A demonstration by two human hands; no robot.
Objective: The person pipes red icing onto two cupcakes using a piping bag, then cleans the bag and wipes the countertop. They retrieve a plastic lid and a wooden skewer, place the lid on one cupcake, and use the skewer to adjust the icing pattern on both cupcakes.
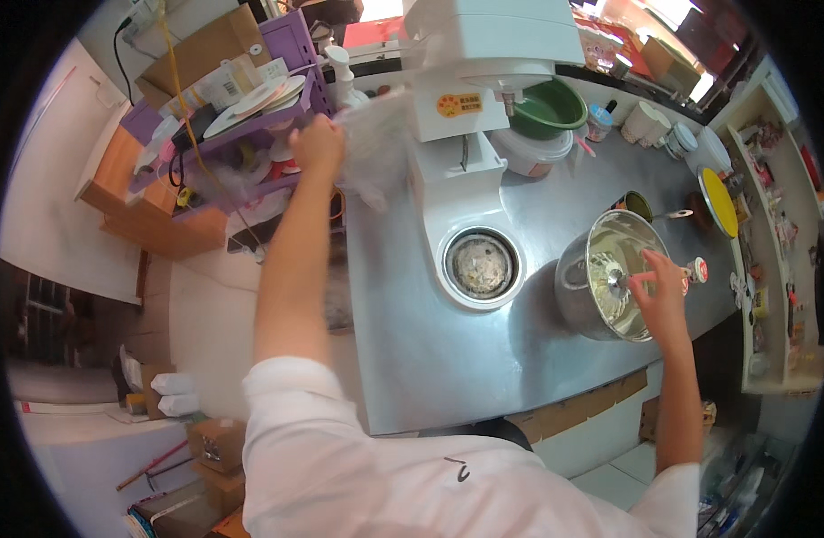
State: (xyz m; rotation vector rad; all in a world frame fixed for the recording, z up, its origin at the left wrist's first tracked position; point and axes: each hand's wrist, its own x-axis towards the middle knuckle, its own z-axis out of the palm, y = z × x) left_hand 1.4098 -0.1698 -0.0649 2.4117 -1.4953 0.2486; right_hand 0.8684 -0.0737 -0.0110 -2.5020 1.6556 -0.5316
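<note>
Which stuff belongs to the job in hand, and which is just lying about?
Likely in the job: metal bowl; whisk, at the right hand; stand mixer; translucent bag, beside the left hand.

Seemingly lying about: green basin; yellow disc; upper-left cardboard box.

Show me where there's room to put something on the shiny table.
The metal table is bare along its near edge, left of the white mixer base, and in the gap between that base and the steel bowl. The back right is crowded with a green basin and several containers.
</note>
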